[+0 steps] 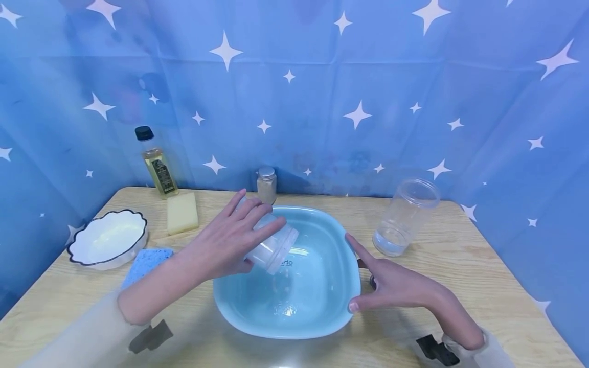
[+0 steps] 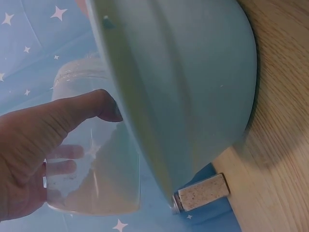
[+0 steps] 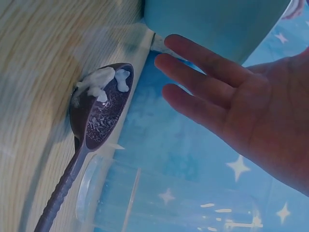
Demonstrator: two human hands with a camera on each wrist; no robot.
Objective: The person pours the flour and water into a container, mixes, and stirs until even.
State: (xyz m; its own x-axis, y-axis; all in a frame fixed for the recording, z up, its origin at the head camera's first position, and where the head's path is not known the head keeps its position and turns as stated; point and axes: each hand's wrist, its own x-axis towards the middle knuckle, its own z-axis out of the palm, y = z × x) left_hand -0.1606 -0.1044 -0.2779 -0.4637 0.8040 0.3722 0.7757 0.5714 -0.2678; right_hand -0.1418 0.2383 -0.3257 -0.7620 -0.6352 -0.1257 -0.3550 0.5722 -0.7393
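My left hand (image 1: 230,237) grips a clear plastic jar (image 1: 271,245) and holds it tipped on its side over the light blue basin (image 1: 322,317), its mouth pointing down into the bowl. The left wrist view shows the jar (image 2: 91,159) in my fingers beside the basin's outer wall (image 2: 193,87). My right hand (image 1: 391,281) lies open, its straight fingers against the basin's right rim. In the right wrist view a dark spoon (image 3: 96,125) with white residue lies on the table beside that hand (image 3: 231,101).
On the wooden table stand an oil bottle (image 1: 156,163), a small spice jar (image 1: 267,185), and an open clear jar (image 1: 405,217) with a little water. A white scalloped bowl (image 1: 108,239), a yellow sponge (image 1: 182,212) and a blue sponge (image 1: 144,263) lie at left.
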